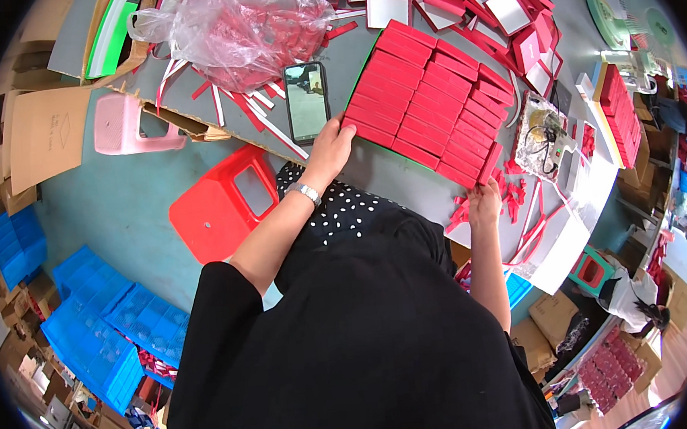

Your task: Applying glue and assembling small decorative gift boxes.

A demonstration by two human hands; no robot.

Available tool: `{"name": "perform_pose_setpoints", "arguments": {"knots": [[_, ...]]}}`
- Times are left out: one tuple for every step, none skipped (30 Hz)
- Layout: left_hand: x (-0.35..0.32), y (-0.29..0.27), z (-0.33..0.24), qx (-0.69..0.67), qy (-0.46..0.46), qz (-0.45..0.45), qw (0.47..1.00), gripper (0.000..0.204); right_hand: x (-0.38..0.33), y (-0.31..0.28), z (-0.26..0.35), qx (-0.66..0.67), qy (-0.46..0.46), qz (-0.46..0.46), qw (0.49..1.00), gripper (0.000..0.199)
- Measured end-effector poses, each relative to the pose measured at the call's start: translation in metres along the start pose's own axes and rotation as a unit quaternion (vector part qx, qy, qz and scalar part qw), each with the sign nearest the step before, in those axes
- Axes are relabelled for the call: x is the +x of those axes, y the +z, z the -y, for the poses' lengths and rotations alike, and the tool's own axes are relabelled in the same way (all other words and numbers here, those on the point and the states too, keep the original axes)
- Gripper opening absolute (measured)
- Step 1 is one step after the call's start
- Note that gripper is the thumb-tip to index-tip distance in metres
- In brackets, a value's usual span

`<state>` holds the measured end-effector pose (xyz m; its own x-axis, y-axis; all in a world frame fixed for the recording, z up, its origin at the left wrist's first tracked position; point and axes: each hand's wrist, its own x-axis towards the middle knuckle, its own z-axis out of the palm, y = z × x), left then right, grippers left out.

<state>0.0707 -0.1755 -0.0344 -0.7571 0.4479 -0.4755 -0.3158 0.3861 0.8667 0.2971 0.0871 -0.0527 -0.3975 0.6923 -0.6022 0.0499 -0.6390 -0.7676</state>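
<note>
Rows of small red boxes [419, 100] are packed tightly together on a thin green-edged tray [410, 159] on the grey table. My left hand [332, 148], with a watch on its wrist, grips the tray's near left corner. At the near right corner, my right hand [484, 201] has its fingers closed on the edge beside the last boxes. Parts of the fingers of both hands are hidden under or behind the load. A phone [307, 103] with a lit screen lies just left of the tray.
Behind the tray are open red box parts with white insides [388, 8]. A clear plastic bag [240, 29] and red and white strips [259, 112] lie left. Red scraps [513, 193] lie right. A red stool [222, 208] and blue bins [98, 330] stand on the floor.
</note>
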Motion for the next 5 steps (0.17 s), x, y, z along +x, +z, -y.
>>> {"name": "perform_pose_setpoints", "arguments": {"knots": [[0.003, 0.001, 0.004, -0.024, 0.011, -0.02, 0.999, 0.049, 0.001, -0.003, -0.004, 0.011, 0.001, 0.014, 1.0, 0.015], [0.004, 0.001, 0.007, -0.048, 0.023, -0.04, 0.998, 0.049, 0.002, -0.006, -0.008, 0.013, 0.003, 0.014, 1.0, 0.015], [0.004, 0.0, 0.005, -0.055, 0.017, -0.04, 0.998, 0.05, 0.002, -0.005, -0.01, 0.016, -0.002, 0.016, 1.0, 0.015], [0.004, 0.0, 0.006, -0.052, 0.016, -0.041, 0.998, 0.05, 0.001, -0.004, -0.013, 0.018, -0.007, 0.017, 1.0, 0.015], [0.004, 0.001, 0.007, -0.048, 0.024, -0.044, 0.998, 0.052, 0.0, -0.003, -0.015, 0.02, -0.004, 0.017, 1.0, 0.015]]}}
